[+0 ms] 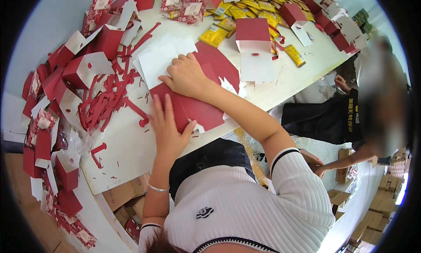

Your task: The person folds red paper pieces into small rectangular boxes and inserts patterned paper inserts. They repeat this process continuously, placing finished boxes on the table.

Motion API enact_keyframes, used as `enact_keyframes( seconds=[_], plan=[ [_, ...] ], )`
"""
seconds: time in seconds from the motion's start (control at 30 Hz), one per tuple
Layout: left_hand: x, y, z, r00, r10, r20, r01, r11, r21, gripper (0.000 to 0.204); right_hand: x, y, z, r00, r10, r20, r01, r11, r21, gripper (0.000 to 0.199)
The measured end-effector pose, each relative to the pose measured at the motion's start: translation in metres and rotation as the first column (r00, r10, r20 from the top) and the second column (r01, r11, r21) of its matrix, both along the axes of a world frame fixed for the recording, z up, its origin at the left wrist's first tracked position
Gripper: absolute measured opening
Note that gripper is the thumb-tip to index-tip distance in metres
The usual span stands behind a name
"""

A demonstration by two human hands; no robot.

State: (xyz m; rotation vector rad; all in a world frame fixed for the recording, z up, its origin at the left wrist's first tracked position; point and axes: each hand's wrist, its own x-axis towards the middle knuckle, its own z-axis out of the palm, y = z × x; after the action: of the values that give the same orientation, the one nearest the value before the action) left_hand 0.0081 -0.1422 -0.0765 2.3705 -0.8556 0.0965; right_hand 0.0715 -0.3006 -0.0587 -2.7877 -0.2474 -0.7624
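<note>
In the middle of the table, flat red card box sheets (193,107) with white undersides lie stacked in front of me. My left hand (169,123) rests at the near left edge of the red card, its fingers and thumb spread, slightly smeared by motion. Farther up, my right hand (187,75) presses down on the sheets with its fingers curled in; whatever is under them is hidden. White flaps (153,66) stick out left of this hand. More red card (219,64) lies beyond my right wrist.
Loose red strips (107,97) lie to the left, beside piled red boxes (72,71). Yellow packets (245,9) cover the far side, near an open red box (253,33). A co-worker (333,117) is at the right beyond the table edge (307,88). Cartons (379,196) stand behind.
</note>
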Motion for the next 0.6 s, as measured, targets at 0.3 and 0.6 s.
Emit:
enact_keyframes(
  seconds=[0.3, 0.6],
  plan=[
    [0.009, 0.014, 0.069, 0.977, -0.073, -0.200, -0.050, 0.833, -0.551, 0.076, -0.021, 0.055, 0.100, 0.963, 0.120, 0.242, -0.158, 0.977, 0.142, 0.026],
    [0.023, 0.078, 0.089, 0.598, -0.379, -0.706, -0.572, 0.415, -0.708, 0.037, -0.018, 0.047, 0.113, 0.795, 0.309, 0.523, -0.399, 0.915, 0.065, 0.026]
  ],
)
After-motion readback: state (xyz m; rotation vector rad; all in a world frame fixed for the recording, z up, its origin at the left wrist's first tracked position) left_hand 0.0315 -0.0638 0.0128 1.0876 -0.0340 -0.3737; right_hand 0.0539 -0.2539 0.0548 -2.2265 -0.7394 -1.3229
